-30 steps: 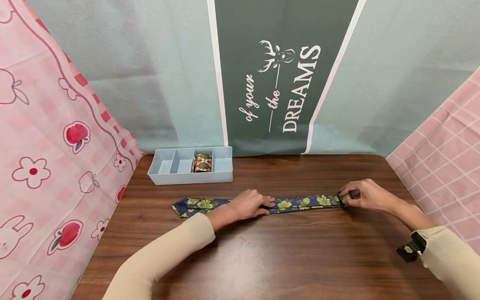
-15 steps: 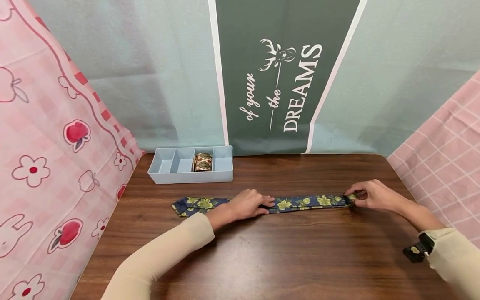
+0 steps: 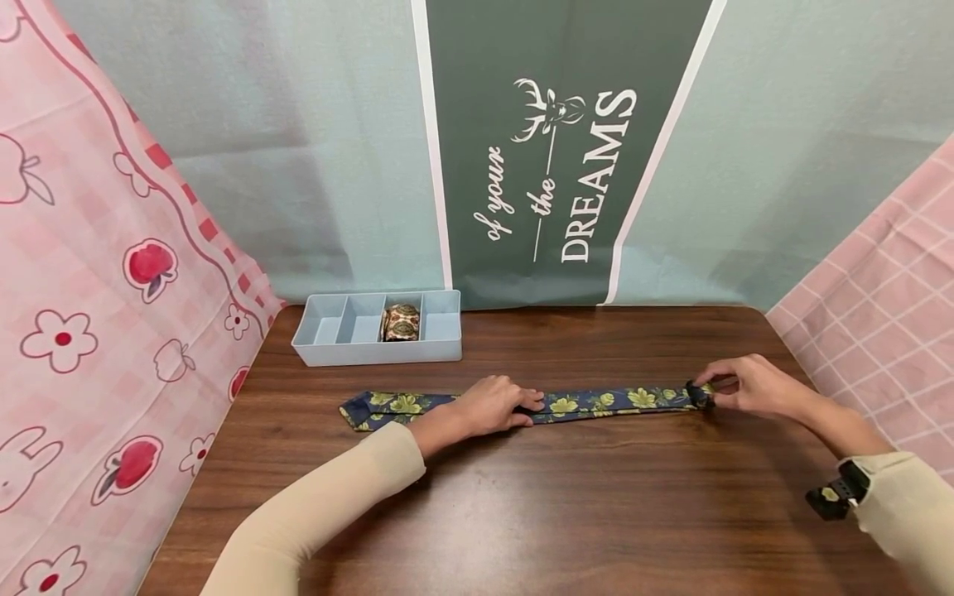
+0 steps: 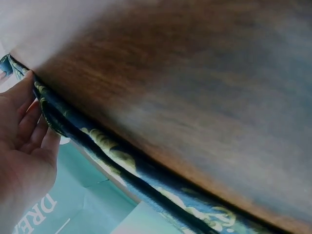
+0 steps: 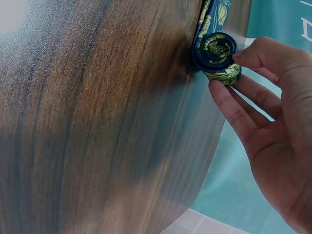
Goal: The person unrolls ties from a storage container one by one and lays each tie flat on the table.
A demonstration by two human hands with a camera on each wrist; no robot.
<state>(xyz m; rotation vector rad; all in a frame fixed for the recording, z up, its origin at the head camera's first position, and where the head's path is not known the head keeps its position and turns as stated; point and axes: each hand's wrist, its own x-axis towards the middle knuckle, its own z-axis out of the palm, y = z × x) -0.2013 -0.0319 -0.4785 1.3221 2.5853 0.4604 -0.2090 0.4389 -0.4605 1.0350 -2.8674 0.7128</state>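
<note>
Right wrist: right grip point(image 5: 278, 136) pinches spiral-rolled floral fabric tie point(image 5: 215, 50).

It looks like a cloth-screened corner, homely in its furnishings; whether in a house or a studio cannot be told. A wood-grain desk point(image 3: 566, 513) has a pink apple-and-rabbit print cloth point(image 3: 97, 281) at left, a pink grid cloth point(image 3: 887, 323) at right, and a grey-green hanging point(image 3: 328, 165) lettered "DREAMS" behind.
</note>
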